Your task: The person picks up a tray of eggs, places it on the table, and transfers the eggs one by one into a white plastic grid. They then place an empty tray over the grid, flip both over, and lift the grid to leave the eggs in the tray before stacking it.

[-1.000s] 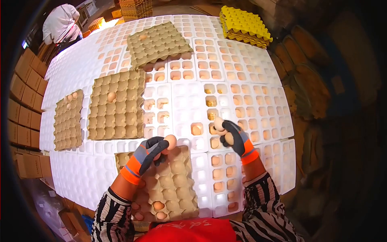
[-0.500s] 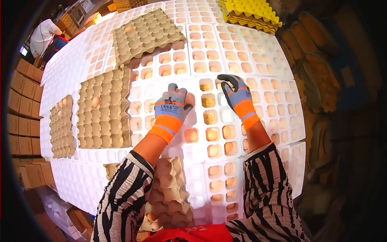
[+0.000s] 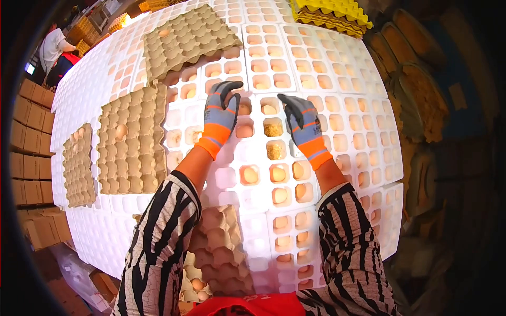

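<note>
Both my hands wear grey gloves with orange cuffs, above white foam trays [image 3: 256, 206] with square cells. My left hand [image 3: 221, 108] hovers beside a cell holding an egg [image 3: 244, 109], its fingers curved and thumb apart, with nothing visible between them. Another egg [image 3: 244, 130] lies in the cell below. My right hand [image 3: 304, 120] has its fingers stretched toward a cell with a pale egg [image 3: 269, 109]; its palm is hidden. Two cells under that one show golden shredded filling [image 3: 273, 129] without eggs. Lower cells hold several eggs [image 3: 279, 174].
Brown pulp egg trays lie at left [image 3: 132, 158] and at the back [image 3: 190, 39], a few eggs on them. Another pulp tray [image 3: 219, 247] is near my body. Yellow trays [image 3: 334, 16] are stacked at the far edge. Cartons [image 3: 31, 139] line the left; a person [image 3: 52, 50] is behind.
My left hand has moved up and left, uncovering eggs in the cells. My right hand has shifted slightly left and its fingers have straightened. An egg now sits in the upper golden-filled cell.
</note>
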Action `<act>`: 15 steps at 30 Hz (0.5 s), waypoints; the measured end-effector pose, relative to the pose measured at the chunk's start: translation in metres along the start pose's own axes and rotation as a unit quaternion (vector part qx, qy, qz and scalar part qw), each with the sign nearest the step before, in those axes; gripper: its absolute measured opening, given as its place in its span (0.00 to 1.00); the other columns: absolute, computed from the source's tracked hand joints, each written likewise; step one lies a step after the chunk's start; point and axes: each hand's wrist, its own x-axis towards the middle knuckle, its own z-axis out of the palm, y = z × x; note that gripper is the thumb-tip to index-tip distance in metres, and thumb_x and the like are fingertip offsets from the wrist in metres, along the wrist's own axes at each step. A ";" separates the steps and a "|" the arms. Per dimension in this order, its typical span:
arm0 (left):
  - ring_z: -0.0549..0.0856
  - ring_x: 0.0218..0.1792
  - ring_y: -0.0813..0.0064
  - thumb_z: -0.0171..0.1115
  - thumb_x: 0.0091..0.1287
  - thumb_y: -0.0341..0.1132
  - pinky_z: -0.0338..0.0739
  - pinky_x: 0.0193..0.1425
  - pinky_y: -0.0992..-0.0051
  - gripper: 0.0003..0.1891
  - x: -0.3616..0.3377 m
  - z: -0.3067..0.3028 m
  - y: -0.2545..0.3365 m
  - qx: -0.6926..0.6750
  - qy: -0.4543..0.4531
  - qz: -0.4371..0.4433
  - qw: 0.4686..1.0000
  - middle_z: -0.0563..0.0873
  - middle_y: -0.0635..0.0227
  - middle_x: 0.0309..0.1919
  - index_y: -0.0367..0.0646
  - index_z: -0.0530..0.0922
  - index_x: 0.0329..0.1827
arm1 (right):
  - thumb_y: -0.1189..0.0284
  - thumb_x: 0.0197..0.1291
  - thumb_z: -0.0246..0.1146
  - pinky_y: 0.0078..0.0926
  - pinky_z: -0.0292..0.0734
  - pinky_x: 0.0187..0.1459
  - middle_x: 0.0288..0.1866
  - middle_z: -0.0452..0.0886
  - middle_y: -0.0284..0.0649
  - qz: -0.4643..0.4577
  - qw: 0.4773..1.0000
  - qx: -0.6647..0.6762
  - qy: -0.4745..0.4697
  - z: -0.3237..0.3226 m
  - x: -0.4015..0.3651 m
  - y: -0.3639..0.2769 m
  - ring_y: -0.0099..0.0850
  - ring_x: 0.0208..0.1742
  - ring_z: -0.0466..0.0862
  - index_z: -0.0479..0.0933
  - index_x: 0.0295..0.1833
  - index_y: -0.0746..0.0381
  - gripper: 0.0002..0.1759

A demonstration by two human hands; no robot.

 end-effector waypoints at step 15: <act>0.63 0.75 0.53 0.65 0.65 0.51 0.59 0.76 0.63 0.39 -0.015 -0.061 0.021 0.107 -0.097 -0.029 0.989 0.67 0.52 0.73 0.45 0.61 0.77 | 0.80 0.69 0.56 0.26 0.74 0.60 0.58 0.82 0.43 0.207 0.947 0.242 0.042 -0.021 -0.078 -0.125 0.28 0.57 0.81 0.75 0.64 0.67 0.18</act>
